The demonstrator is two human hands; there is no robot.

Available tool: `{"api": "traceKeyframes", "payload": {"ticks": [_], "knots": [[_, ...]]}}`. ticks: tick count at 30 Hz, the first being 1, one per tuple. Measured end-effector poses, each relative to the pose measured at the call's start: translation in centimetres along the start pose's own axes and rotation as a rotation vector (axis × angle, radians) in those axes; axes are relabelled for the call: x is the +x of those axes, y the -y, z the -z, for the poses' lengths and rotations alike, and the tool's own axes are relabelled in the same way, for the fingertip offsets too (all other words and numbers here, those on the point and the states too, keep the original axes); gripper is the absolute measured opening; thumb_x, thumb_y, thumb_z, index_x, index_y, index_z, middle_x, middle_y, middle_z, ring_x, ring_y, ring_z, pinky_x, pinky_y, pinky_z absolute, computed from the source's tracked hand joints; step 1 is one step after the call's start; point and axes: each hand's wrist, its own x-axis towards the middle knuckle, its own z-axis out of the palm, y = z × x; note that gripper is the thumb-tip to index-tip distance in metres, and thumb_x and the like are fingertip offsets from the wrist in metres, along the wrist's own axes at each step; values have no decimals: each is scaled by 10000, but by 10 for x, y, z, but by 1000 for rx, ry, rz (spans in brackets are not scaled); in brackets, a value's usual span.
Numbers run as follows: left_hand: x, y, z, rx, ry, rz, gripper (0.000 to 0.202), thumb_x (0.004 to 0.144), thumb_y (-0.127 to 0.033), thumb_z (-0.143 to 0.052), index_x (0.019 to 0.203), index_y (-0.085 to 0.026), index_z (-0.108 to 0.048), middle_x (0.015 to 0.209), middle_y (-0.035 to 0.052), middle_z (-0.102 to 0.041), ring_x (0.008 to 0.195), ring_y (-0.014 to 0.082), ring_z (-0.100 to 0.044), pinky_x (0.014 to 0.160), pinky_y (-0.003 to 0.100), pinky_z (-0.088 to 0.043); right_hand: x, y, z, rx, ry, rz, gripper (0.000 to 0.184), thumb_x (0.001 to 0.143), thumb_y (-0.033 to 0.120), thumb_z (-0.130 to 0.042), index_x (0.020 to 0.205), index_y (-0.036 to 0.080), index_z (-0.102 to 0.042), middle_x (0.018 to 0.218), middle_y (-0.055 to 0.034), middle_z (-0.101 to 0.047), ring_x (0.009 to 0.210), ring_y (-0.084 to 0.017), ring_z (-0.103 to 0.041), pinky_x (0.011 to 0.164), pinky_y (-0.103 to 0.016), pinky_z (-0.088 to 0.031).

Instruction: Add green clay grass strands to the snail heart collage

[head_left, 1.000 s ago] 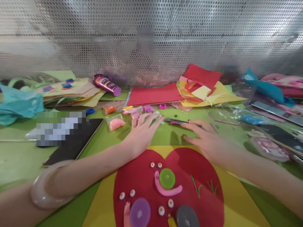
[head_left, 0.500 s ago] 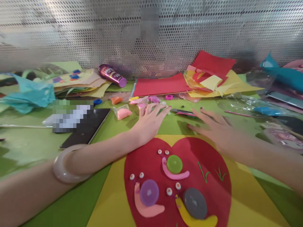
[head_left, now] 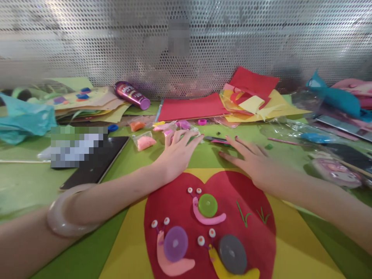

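My left hand [head_left: 178,153] reaches forward with fingers stretched out over small bags of coloured clay, partly covering a pink one [head_left: 168,133]. My right hand [head_left: 251,159] is spread, its fingertips by the end of a craft knife [head_left: 216,139]; neither hand visibly grips anything. Below them a red paper heart [head_left: 255,248] lies on a yellow sheet [head_left: 128,240]. On the heart sit three clay snails with round lid-like shells: green [head_left: 208,205], purple [head_left: 176,243] and grey [head_left: 232,254]. Thin green grass shapes [head_left: 263,216] are at its right.
A dark phone [head_left: 99,162] lies left of my left arm. Behind are a purple tumbler on its side [head_left: 132,95], red paper [head_left: 192,106] and yellow scraps [head_left: 273,108]. Plastic wrap with blue clay [head_left: 316,138] is at right. A perforated metal panel [head_left: 139,46] stands at the back.
The view has shifted slightly, so the scene sits further left and lower. My right hand has moved a little left and looks less blurred; my left hand stays over the clay bags.
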Motion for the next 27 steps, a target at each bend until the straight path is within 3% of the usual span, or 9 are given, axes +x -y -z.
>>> {"api": "traceKeyframes", "payload": {"ticks": [7,13,20,27], "knots": [[0,0,0,-13,5,3,460,906,-250,-568,1340,-208,-419,1390,105,-417,1270,306,-415,1053,582,-352,-3,-9,15,66,38,-31,754,573,-103,-446,1206,275,-603,1531,-86,-213,1366,-374,-250,966,-589,-437],[-1,1,-2,-13,-6,-10,451,909,-253,-564,1335,-207,-423,1385,104,-421,1262,302,-422,1050,574,-357,4,-3,14,80,26,-69,674,644,-59,-430,1234,220,-601,1494,-145,-281,1336,-379,-300,978,-582,-419],[-1,2,-4,7,-22,-16,443,911,-241,-559,1333,-212,-426,1376,103,-430,1249,294,-437,1044,565,-372,6,2,3,76,52,-79,815,585,-95,-448,1334,218,-517,1495,-182,-269,1335,-401,-288,948,-600,-421],[-2,2,-2,42,-19,-21,451,908,-225,-561,1336,-212,-421,1381,104,-425,1249,295,-438,1036,561,-386,-2,-3,12,98,23,-78,678,595,-102,-474,1149,241,-661,1452,-134,-345,1346,-366,-261,1005,-563,-388]]}}
